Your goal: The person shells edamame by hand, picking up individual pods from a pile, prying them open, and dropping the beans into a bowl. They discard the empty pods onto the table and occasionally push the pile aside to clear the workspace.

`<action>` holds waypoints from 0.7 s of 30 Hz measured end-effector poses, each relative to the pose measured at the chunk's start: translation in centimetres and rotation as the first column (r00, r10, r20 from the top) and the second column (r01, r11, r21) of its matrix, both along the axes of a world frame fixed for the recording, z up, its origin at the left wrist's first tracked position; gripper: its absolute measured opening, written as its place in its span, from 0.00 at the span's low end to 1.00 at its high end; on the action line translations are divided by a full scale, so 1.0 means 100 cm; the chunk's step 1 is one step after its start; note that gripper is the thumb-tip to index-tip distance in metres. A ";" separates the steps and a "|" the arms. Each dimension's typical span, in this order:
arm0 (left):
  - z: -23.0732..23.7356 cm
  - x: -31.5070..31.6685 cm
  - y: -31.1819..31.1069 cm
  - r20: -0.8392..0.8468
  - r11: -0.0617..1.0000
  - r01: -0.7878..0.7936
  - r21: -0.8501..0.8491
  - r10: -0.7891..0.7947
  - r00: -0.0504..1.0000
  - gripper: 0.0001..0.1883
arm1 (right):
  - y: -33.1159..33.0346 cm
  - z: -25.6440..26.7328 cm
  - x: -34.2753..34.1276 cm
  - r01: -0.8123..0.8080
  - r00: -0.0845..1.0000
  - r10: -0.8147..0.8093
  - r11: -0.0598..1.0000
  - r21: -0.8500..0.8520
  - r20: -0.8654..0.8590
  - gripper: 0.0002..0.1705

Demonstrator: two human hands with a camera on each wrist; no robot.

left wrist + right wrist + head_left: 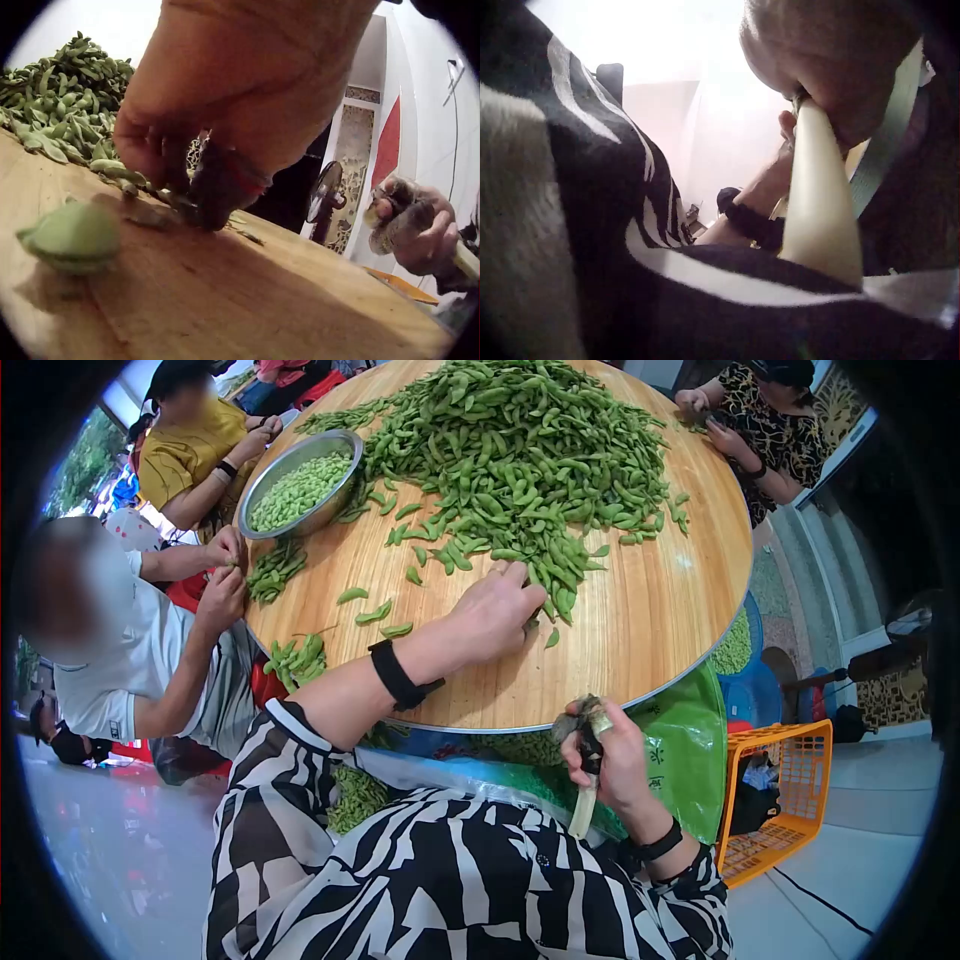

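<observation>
My left hand (495,615) is at the near edge of a big heap of green soybean pods (520,450). In the left wrist view its fingers bend down to the wooden tabletop (247,292) among loose pods; I cannot tell whether one is pinched. A dark grey covering (217,187) wraps one of its digits. A single pod (71,236) lies close to that camera. Over the lap, my right hand (622,755) grips a pale, rod-like handle (823,195) that points down. Its fingers also wear dark grey coverings (590,725).
A metal bowl of shelled beans (300,495) stands at the table's left. Other people sit around, one in a white shirt (165,650). To the right are a green bag (690,745), an orange crate (815,785) and a blue tub (758,685).
</observation>
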State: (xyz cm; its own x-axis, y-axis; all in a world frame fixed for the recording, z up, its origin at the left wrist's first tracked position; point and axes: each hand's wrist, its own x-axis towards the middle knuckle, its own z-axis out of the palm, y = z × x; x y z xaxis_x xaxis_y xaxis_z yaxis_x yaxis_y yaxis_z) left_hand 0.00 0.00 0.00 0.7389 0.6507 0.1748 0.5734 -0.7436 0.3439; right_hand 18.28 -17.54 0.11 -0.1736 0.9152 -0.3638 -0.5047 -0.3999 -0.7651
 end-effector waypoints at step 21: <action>0.002 0.001 -0.067 0.592 0.470 0.373 -0.800 0.513 0.621 0.16 | 0.021 0.008 -0.014 -0.070 0.988 0.039 0.976 0.205 0.149 0.26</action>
